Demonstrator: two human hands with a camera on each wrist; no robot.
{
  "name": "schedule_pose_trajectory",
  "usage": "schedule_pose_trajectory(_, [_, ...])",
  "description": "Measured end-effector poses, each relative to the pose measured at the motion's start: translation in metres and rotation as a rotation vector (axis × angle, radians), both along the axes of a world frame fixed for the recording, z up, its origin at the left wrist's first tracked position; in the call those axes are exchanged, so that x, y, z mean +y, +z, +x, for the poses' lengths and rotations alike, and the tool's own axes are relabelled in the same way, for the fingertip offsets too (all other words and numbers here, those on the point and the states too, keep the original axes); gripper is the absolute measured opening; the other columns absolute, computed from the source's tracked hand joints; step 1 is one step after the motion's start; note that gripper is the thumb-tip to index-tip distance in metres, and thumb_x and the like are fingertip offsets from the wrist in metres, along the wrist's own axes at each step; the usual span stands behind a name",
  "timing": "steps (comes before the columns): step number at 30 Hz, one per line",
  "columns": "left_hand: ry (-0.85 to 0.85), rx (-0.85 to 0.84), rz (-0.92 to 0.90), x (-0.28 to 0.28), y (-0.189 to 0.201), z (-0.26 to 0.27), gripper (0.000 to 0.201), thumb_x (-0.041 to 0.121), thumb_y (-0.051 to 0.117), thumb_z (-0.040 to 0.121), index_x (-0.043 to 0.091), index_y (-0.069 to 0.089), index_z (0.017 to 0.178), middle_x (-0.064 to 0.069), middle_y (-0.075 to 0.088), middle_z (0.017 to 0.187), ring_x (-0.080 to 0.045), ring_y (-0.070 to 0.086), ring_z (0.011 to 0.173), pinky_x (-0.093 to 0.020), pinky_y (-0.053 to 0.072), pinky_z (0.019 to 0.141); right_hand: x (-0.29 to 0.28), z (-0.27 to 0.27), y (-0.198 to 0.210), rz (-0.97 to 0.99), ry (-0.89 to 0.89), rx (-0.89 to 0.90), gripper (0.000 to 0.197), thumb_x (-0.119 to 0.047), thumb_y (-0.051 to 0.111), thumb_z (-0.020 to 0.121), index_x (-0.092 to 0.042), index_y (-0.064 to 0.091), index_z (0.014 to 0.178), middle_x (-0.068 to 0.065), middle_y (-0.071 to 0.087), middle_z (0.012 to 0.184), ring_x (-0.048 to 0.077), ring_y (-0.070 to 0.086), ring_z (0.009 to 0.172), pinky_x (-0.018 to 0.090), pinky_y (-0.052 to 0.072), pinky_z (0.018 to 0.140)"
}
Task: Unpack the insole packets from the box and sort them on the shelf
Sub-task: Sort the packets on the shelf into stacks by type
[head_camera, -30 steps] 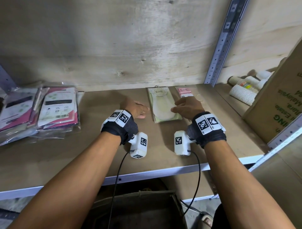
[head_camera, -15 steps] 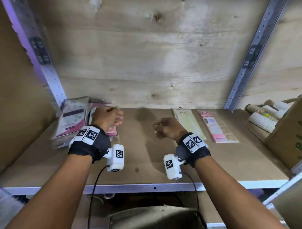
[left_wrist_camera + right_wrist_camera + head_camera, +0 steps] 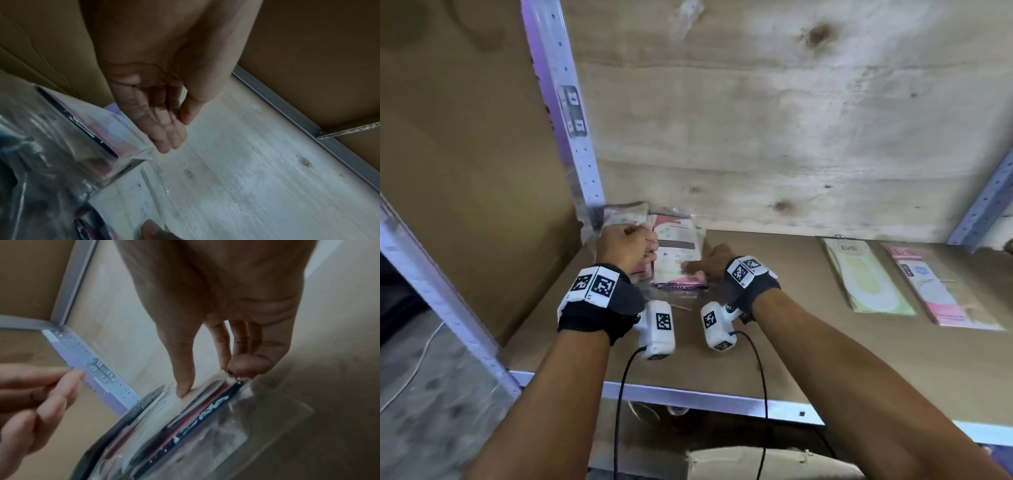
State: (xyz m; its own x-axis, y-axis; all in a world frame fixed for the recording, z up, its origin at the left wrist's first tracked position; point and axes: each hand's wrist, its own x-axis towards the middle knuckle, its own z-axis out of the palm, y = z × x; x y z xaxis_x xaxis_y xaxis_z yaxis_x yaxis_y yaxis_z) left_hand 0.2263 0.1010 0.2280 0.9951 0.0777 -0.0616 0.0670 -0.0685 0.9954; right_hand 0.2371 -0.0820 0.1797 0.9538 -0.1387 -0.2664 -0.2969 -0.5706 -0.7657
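A pile of pink-and-white insole packets (image 3: 678,251) in clear plastic lies in the shelf's back left corner. My left hand (image 3: 645,240) hovers at the pile's left side. In the left wrist view its fingers (image 3: 164,139) are straight beside the packets' plastic edge (image 3: 92,129) and hold nothing. My right hand (image 3: 693,267) is at the pile's front right. In the right wrist view its thumb (image 3: 183,391) presses on the top packet (image 3: 195,426) and its curled fingers (image 3: 242,368) pinch the plastic edge. A green packet (image 3: 869,274) and a pink packet (image 3: 928,287) lie flat to the right.
A brown cardboard panel (image 3: 465,171) and a perforated metal upright (image 3: 575,144) close the shelf's left side, with a plywood wall behind. The shelf's metal front edge (image 3: 688,399) runs under my wrists. Bare board lies between the pile and the green packet.
Both hands have left the green and pink packets and gone left to the pile in the corner. My right hand has come onto the pile and taken hold of its edge.
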Motion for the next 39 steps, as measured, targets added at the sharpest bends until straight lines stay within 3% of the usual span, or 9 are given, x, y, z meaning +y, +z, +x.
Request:
schedule_pose_trajectory(4, [0.042,0.031,0.054,0.004,-0.003,0.001,0.023,0.013,0.054,0.097,-0.002,0.070,0.088,-0.011,0.067,0.068,-0.018,0.060,0.052,-0.023,0.049,0.046,-0.010,-0.003,-0.002,-0.085,0.013,0.045,0.061,-0.045,0.078,0.079,-0.002,0.064,0.120,0.016,0.069,0.114,0.026,0.061,0.087,0.032,0.047,0.076])
schedule_pose_trajectory(8, [0.029,0.034,0.052,-0.002,-0.006,-0.001,0.033,0.026,0.050,0.101,0.002,0.070,0.090,-0.011,0.071,0.076,-0.023,0.067,0.063,-0.024,0.052,0.054,-0.028,-0.017,-0.002,-0.040,-0.042,0.066,0.055,-0.041,0.079,0.079,0.002,0.068,0.111,0.013,0.067,0.093,0.022,0.057,0.066,0.029,0.044,0.061])
schedule_pose_trajectory(15, [-0.093,0.087,-0.040,-0.043,-0.009,-0.012,0.027,0.030,0.060,0.095,0.009,0.061,0.112,-0.013,0.072,0.104,-0.021,0.072,0.079,-0.033,0.062,0.073,-0.075,-0.077,0.002,0.372,-0.127,-0.153,0.033,-0.011,0.072,0.087,0.007,0.060,0.112,0.022,0.068,0.100,0.021,0.052,0.063,0.026,0.036,0.048])
schedule_pose_trajectory(19, [-0.264,0.192,-0.173,-0.075,-0.006,-0.027,0.018,0.043,0.070,0.087,0.030,0.062,0.097,-0.007,0.077,0.084,-0.024,0.076,0.081,-0.038,0.063,0.071,-0.096,-0.114,0.012,0.332,-0.156,-0.385,0.018,-0.003,0.073,0.085,0.000,0.059,0.095,0.018,0.062,0.089,0.024,0.057,0.071,0.028,0.043,0.055])
schedule_pose_trajectory(25, [-0.337,0.275,-0.422,-0.118,0.002,-0.035,0.074,0.052,0.086,0.062,0.007,0.057,0.113,-0.023,0.064,0.111,-0.034,0.074,0.089,-0.045,0.061,0.078,-0.122,-0.160,0.023,-0.089,-0.048,-0.677,0.014,-0.008,0.075,0.080,-0.011,0.069,0.092,0.006,0.065,0.089,0.010,0.055,0.070,0.013,0.044,0.064])
schedule_pose_trajectory(28, [-0.288,0.244,-0.428,-0.137,-0.002,-0.039,0.037,0.029,0.080,0.080,0.003,0.060,0.097,-0.024,0.068,0.106,-0.027,0.075,0.077,-0.034,0.061,0.061,-0.134,-0.173,0.025,-0.291,0.069,-0.642,0.034,-0.007,0.078,0.076,-0.019,0.069,0.106,0.008,0.058,0.104,0.012,0.052,0.088,0.004,0.037,0.074])
schedule_pose_trajectory(31, [-0.205,0.185,-0.315,-0.151,-0.013,-0.039,0.005,0.008,0.064,0.092,0.004,0.061,0.090,-0.023,0.066,0.107,-0.019,0.068,0.067,-0.022,0.056,0.044,-0.148,-0.181,0.023,-0.321,0.172,-0.463,0.066,-0.032,0.087,0.070,-0.033,0.058,0.129,0.004,0.049,0.120,0.019,0.050,0.112,0.019,0.042,0.097])
schedule_pose_trajectory(34, [-0.255,0.163,-0.258,-0.157,-0.020,-0.039,0.006,0.006,0.063,0.093,0.008,0.062,0.098,-0.019,0.068,0.111,-0.019,0.067,0.078,-0.024,0.060,0.055,-0.164,-0.186,0.020,-0.200,0.113,-0.403,0.081,-0.062,0.082,0.062,-0.054,0.044,0.133,-0.006,0.047,0.132,0.015,0.045,0.125,0.033,0.039,0.107])
schedule_pose_trajectory(39, [-0.444,0.168,-0.197,-0.167,-0.024,-0.042,0.033,0.008,0.064,0.092,-0.002,0.061,0.124,-0.019,0.069,0.118,-0.029,0.068,0.099,-0.035,0.059,0.082,-0.193,-0.182,0.014,-0.012,-0.126,-0.391,0.054,-0.051,0.065,0.088,-0.027,0.050,0.134,-0.002,0.061,0.121,0.014,0.061,0.111,0.030,0.052,0.091])
